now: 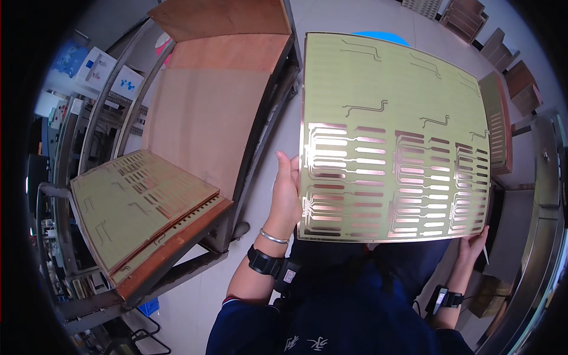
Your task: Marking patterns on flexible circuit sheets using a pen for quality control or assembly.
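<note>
A: Hands first; state?

B: Left hand grasps the green-and-copper panel at its left edge, thumb pointing up; right hand grips the lower right corner, fingers partly hidden; the panel is held up before the person's torso, patterned face to the camera.

A: Edges, room to move?

B: Top edge has no hand on it; pale floor shows between the left edge and the rack; the right side is tighter, an upright board overlapping that edge in view; whether they touch, cannot tell.

A: Other obstacles?

B: Left, the rack with its brown backing and a stack of similar panels on its ledge; right, a metal frame near the right forearm; beyond the top edge, a blue object, mostly hidden; farther off, brown boards at upper right.
</note>
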### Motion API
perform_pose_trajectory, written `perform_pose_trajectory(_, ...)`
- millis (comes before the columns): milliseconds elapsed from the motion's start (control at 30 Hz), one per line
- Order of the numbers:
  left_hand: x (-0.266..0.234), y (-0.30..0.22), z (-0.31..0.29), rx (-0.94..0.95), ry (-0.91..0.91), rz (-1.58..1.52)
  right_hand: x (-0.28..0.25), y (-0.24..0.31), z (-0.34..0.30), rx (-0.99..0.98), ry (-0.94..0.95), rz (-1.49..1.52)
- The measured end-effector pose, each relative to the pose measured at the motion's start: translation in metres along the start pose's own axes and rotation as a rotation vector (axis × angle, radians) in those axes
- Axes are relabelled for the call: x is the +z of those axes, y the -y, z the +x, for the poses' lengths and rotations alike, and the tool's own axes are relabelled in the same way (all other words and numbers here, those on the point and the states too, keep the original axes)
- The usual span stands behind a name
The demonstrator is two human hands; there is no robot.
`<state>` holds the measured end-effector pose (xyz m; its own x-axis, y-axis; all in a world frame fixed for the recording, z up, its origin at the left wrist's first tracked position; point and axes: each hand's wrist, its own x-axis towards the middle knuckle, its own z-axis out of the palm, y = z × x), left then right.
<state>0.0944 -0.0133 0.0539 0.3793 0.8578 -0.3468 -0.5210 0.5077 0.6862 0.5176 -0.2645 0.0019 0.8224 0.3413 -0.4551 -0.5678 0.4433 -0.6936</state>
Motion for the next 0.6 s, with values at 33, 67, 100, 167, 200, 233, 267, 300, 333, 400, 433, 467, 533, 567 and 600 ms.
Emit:
perform_pose_trajectory(33,-0.0002,0.0010,0.0006,0.004,0.006,-0.013,0.0011,-0.0004,-0.0003,0.001,-0.002,-0.003)
perform_pose_trajectory(67,-0.0002,0.0018,0.0013,0.008,0.014,-0.026,0.0019,-0.0005,-0.0004,-0.007,-0.011,-0.008)
perform_pose_trajectory(100,-0.0002,0.0024,0.0020,0.007,0.013,-0.026,0.0027,-0.0006,-0.0002,-0.014,-0.020,-0.011)
perform_pose_trajectory(167,-0.0022,0.0038,0.0020,0.009,-0.012,-0.024,0.0010,-0.0039,-0.0012,-0.015,-0.002,-0.014)
perform_pose_trajectory(200,-0.0029,0.0035,0.0022,0.007,-0.012,-0.022,0.0007,-0.0053,-0.0013,-0.017,0.019,-0.015)
perform_pose_trajectory(233,-0.0038,0.0038,0.0015,0.012,0.001,-0.019,-0.0006,-0.0047,-0.0015,-0.017,0.014,-0.017)
perform_pose_trajectory(267,-0.0044,0.0038,0.0010,0.017,0.014,-0.016,-0.0015,-0.0038,-0.0007,-0.026,0.026,-0.011)
perform_pose_trajectory(300,-0.0042,0.0032,0.0005,0.013,0.012,-0.015,-0.0018,-0.0033,-0.0006,-0.036,0.039,-0.005)
perform_pose_trajectory(333,-0.0033,0.0019,-0.0001,0.010,0.018,-0.017,0.0005,-0.0036,-0.0017,-0.033,0.037,-0.007)
perform_pose_trajectory(400,-0.0025,0.0004,-0.0012,0.006,0.021,-0.019,0.0058,-0.0038,-0.0058,-0.051,0.003,-0.028)
perform_pose_trajectory(433,-0.0018,0.0003,-0.0011,0.004,0.009,-0.012,0.0051,-0.0034,-0.0055,-0.050,0.002,-0.029)
perform_pose_trajectory(467,-0.0011,0.0000,-0.0011,0.002,-0.002,-0.005,0.0037,-0.0028,-0.0045,-0.052,0.020,-0.027)
perform_pose_trajectory(533,0.0002,-0.0015,-0.0014,-0.004,0.002,-0.008,0.0005,-0.0015,-0.0019,-0.054,0.037,-0.026)
perform_pose_trajectory(567,0.0010,-0.0024,-0.0017,-0.009,0.008,-0.010,-0.0009,-0.0008,-0.0006,-0.064,0.042,-0.028)
perform_pose_trajectory(600,0.0021,-0.0031,-0.0020,-0.010,0.007,-0.009,-0.0024,-0.0001,0.0005,-0.074,0.046,-0.030)
